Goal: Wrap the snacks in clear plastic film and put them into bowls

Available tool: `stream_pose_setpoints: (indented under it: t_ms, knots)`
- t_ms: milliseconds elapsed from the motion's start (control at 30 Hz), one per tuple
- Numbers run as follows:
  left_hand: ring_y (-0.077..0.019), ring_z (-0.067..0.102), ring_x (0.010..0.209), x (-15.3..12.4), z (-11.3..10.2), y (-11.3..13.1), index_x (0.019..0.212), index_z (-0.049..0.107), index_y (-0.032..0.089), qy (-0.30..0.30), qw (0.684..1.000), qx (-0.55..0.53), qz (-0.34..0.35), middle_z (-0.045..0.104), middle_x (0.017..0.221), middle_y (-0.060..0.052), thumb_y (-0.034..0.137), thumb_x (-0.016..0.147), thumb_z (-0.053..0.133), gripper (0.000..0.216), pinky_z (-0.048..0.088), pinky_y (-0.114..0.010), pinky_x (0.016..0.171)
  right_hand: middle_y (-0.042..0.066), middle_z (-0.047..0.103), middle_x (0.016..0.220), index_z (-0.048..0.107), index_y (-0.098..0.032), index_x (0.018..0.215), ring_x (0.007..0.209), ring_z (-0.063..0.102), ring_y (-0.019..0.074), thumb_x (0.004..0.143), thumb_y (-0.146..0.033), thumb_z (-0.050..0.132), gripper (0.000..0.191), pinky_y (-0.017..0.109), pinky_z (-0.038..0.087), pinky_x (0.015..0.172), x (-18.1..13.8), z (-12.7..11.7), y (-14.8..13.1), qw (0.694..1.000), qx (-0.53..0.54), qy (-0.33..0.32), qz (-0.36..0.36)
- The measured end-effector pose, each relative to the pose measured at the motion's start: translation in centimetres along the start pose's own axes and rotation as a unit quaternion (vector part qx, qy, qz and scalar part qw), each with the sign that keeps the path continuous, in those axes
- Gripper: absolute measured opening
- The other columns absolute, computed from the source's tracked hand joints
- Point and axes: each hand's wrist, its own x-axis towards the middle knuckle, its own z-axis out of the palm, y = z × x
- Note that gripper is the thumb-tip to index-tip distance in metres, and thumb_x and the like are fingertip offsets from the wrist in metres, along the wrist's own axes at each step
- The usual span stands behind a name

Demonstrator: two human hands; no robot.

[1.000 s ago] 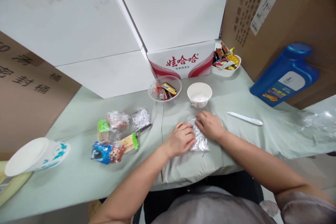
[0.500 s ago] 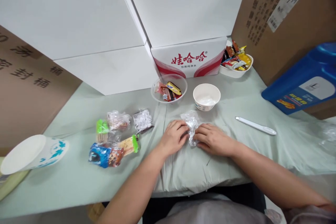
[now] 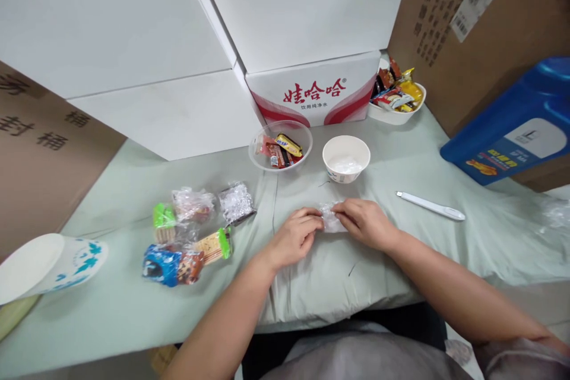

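My left hand and my right hand meet over a small crinkled clear plastic wrapper on the pale green cloth. Both hands pinch it from either side with curled fingers, and most of the wrapper is hidden between them. Just beyond the hands stands a white paper bowl. A clear bowl holding wrapped sweets sits to its left.
Several wrapped snacks lie in a cluster at the left. A white pen-like tool lies at the right, beyond it a blue jug. A white dish of sweets, a printed white box and cardboard line the back. A tipped paper cup lies far left.
The wrapper lay flat and long under both hands, was then lifted and bunched upright, and is now pressed small between the fingertips. The camera view has shifted slightly.
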Motion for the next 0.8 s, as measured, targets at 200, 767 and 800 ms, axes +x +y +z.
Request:
stream_pose_setpoints:
  t_ms: [200, 767, 800]
  knots:
    - [-0.0214, 0.06, 0.104, -0.1, 0.2, 0.1, 0.101, 0.057, 0.018, 0.036, 0.998, -0.004, -0.049, 0.064, 0.106, -0.009, 0.007, 0.083, 0.047, 0.024, 0.052, -0.038, 0.089, 0.006, 0.067, 0.091, 0.065, -0.018, 0.105, 0.076, 0.061, 0.0165, 0.099, -0.029, 0.046, 0.023, 0.027, 0.04, 0.067, 1.2, 1.9, 1.0, 0.988, -0.129, -0.026, 0.082]
    - [-0.0211, 0.056, 0.091, 0.3, 1.0, 0.2, 0.097, 0.069, 0.018, 0.049, 0.995, 0.089, 0.005, 0.062, 0.088, -0.007, 0.015, 0.089, 0.055, 0.017, 0.051, -0.038, 0.083, 0.01, 0.065, 0.112, 0.064, -0.016, 0.115, 0.1, 0.053, 0.0235, 0.096, -0.021, 0.047, 0.025, 0.036, 0.044, 0.085, 0.3, 1.7, 1.1, 0.985, -0.151, 0.004, -0.086]
    - [-0.0207, 0.056, 0.089, 0.3, 0.9, 0.2, 0.092, 0.069, 0.018, 0.069, 0.994, 0.089, 0.005, 0.061, 0.086, -0.007, 0.016, 0.088, 0.055, 0.014, 0.051, -0.038, 0.082, 0.01, 0.064, 0.116, 0.063, -0.016, 0.118, 0.102, 0.052, 0.0244, 0.096, -0.022, 0.048, 0.027, 0.037, 0.044, 0.086, 0.3, 2.0, 1.0, 0.983, -0.158, -0.02, -0.087]
